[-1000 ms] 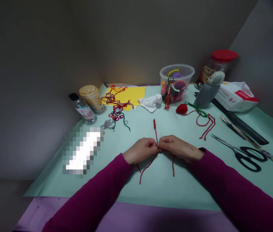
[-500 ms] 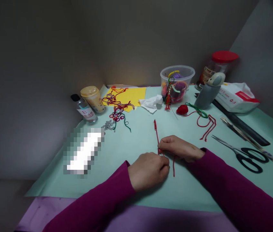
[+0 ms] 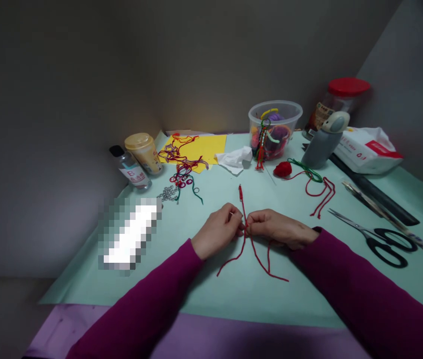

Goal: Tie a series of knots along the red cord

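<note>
Our right hand [image 3: 279,229] pinches the red string [image 3: 244,209] on the tabletop [image 3: 181,219], between both hands; our left hand [image 3: 219,229] curls beside it (grasping a strand, we can't tell). Pulling evenly should serve us best.

We see matt string [image 3: 240,194], smooth metal scissors [image 3: 364,231] with plastic handles [image 3: 369,244], and crumpled, matt paper tissue [image 3: 234,159].

dim light, blur toward edges
</note>
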Tool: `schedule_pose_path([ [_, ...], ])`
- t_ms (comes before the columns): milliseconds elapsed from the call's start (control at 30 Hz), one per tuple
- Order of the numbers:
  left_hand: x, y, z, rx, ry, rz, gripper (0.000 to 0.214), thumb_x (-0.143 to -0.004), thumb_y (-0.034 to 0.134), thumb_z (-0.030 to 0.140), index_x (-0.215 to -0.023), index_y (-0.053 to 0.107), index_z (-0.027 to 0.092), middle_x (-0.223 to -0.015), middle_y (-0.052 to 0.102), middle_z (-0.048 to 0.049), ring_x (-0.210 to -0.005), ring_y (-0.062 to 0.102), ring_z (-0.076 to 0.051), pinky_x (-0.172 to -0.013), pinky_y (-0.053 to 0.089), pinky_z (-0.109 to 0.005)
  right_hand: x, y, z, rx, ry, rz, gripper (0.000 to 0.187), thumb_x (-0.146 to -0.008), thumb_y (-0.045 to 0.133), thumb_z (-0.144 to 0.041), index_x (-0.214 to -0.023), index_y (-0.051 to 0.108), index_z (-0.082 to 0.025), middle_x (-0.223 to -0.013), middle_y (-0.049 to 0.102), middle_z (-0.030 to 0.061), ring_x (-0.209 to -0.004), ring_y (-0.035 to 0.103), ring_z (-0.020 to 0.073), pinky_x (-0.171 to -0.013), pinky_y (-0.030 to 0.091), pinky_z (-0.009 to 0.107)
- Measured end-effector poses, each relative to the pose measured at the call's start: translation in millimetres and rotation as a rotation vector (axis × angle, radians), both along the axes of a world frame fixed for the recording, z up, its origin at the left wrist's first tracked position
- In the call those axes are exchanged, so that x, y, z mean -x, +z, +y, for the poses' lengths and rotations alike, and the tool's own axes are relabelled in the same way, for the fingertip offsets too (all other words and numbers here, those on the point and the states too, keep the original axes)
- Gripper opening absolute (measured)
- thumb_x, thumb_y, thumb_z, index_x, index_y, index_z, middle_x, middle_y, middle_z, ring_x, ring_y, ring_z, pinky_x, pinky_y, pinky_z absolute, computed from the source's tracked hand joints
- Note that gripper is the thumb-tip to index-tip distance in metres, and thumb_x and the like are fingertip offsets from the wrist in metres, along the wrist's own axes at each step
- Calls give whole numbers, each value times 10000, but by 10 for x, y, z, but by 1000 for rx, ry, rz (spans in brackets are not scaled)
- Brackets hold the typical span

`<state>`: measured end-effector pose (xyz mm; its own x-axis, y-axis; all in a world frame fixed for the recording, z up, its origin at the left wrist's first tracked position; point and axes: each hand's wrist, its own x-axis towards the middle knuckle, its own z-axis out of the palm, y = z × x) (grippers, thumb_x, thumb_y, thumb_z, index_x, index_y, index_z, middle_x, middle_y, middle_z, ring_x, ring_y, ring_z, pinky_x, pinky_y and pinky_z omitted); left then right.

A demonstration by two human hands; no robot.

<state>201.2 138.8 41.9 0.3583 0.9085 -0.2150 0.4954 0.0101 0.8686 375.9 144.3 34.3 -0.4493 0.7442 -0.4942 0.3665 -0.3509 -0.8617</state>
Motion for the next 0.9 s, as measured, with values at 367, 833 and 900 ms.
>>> schedule_pose_path([
  [367, -32, -50, -22, -7, -125, 83, 210, -833, 376, 288, -935, 514, 167, -800, 571, -15, -716, 503, -126, -660, 417, -242, 8, 16, 4, 3, -1, -12, 132, -719, 571, -302, -702, 497, -193, -468, 302, -107, -365, 189, 44, -326, 126, 195],
  [833, 21, -57, 52, -86, -201, 222, 239, -825, 340, 303, -695, 498, 179, -682, 511, 3, -650, 445, -131, -594, 339, -240, 5, 14, 0, -19, 33, -46, 92, -732, 528, -278, -709, 538, -189, -447, 293, -105, -360, 177, 50, -321, 115, 202],
  [900, 12, -83, 63, -56, -203, 168, 252, -813, 355, 317, -656, 489, 173, -649, 482, 10, -626, 422, -122, -567, 325, -234, 12, 27, -7, -26, 38, -42, 84, -732, 520, -266, -708, 536, -187, -452, 298, -103, -362, 176, 48, -322, 108, 204],
])
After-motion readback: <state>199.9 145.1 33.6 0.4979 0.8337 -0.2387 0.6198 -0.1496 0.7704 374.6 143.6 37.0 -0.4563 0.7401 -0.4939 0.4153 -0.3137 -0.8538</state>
